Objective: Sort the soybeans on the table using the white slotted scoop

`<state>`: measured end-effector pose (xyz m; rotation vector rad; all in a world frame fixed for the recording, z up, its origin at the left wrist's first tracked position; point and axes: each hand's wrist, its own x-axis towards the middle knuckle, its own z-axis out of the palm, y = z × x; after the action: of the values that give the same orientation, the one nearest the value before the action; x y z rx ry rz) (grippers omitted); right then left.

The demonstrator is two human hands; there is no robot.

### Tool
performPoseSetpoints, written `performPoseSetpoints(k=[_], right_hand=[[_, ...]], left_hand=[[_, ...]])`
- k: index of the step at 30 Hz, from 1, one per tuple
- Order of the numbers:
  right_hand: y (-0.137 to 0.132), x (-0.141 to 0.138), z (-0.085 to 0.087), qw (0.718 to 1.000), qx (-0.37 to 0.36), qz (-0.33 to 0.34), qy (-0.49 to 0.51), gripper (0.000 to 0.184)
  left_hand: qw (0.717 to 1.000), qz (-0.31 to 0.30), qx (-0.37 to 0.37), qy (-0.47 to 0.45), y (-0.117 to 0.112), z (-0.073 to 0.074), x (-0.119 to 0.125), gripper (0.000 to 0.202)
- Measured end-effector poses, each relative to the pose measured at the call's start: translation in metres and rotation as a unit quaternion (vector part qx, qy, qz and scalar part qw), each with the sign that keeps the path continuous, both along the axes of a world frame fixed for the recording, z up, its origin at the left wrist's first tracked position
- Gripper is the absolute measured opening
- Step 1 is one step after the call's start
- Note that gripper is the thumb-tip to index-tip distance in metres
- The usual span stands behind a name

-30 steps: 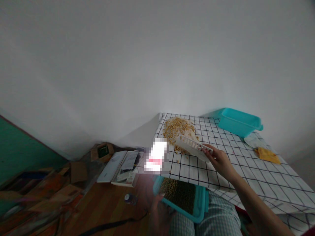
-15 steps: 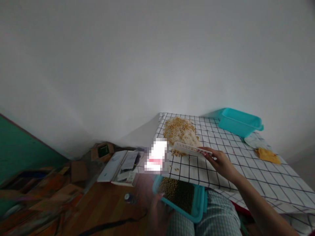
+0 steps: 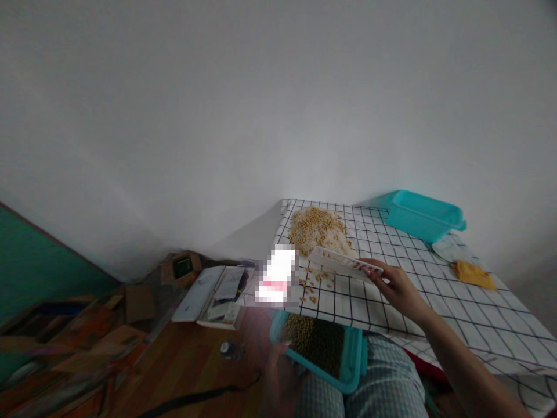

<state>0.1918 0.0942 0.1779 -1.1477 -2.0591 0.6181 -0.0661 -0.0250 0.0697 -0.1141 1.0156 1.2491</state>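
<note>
My right hand (image 3: 398,284) grips a flat white slotted plastic piece (image 3: 342,263), held low over the checked tablecloth (image 3: 435,302). Behind it lies a heap of yellow beans (image 3: 317,229), and loose beans (image 3: 313,281) are scattered near the table's left edge. Below that edge a teal tray (image 3: 319,348) with beans in it rests on my lap. My left hand (image 3: 278,357) is dim and partly hidden at the tray's left rim, seemingly holding it.
An empty teal tub (image 3: 424,215) stands at the table's far right, with a white bag (image 3: 448,249) and a yellow cloth (image 3: 474,274) beside it. Cardboard boxes (image 3: 178,268), papers (image 3: 213,293) and a small bottle (image 3: 228,349) lie on the wooden floor at left.
My right hand swept the white slotted piece toward the table's near left edge and tilted it flatter. More loose beans now lie near that edge.
</note>
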Motion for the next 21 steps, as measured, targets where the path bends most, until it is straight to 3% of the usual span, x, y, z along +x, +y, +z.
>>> performPoseSetpoints(k=[9,21], right_hand=[[-0.012,0.015,-0.009,0.999,-0.024,-0.04,0.004,0.034],[-0.025,0.017,-0.004,0.999,-0.033,-0.037,0.01,0.037]], left_hand=[[1.0,0.003,-0.007,0.004,0.0,0.008,0.0,0.016],[1.0,-0.008,0.003,-0.025,0.0,-0.005,-0.002,0.026]])
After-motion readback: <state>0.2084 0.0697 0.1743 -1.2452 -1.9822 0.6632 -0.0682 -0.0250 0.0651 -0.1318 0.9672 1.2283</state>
